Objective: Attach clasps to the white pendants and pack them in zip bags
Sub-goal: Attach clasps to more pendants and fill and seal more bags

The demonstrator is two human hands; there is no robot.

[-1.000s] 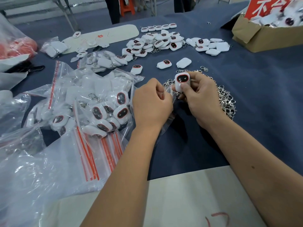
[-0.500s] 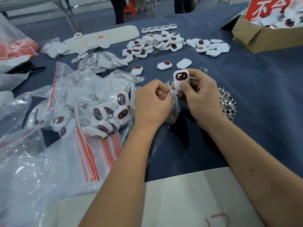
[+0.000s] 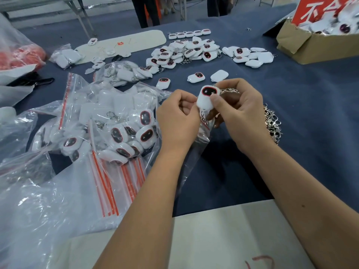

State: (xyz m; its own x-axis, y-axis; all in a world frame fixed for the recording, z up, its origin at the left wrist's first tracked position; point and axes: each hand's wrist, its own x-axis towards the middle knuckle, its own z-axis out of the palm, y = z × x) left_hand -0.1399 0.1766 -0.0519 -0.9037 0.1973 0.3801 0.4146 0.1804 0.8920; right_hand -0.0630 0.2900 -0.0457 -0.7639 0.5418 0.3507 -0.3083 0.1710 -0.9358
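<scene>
My right hand [image 3: 240,111] pinches a white pendant [image 3: 207,98] with a dark, red-rimmed oval face, held upright above the blue table; a silver clasp chain trails from it behind the fingers. My left hand [image 3: 178,121] pinches the mouth of a clear zip bag [image 3: 196,148] with a red strip, right beside the pendant's lower end. The bag hangs down between my wrists. Whether the pendant's bottom is inside the bag's mouth I cannot tell.
Packed zip bags of pendants [image 3: 124,133] pile up at my left. Loose pendants [image 3: 186,52] lie at the table's back, a heap of silver clasps [image 3: 272,123] at right, a cardboard box [image 3: 314,45] far right. A pale board [image 3: 223,233] lies near me.
My right hand has lifted the pendant slightly and brought it left, closer to my left hand and the bag's mouth. The bag hangs lower between my hands.
</scene>
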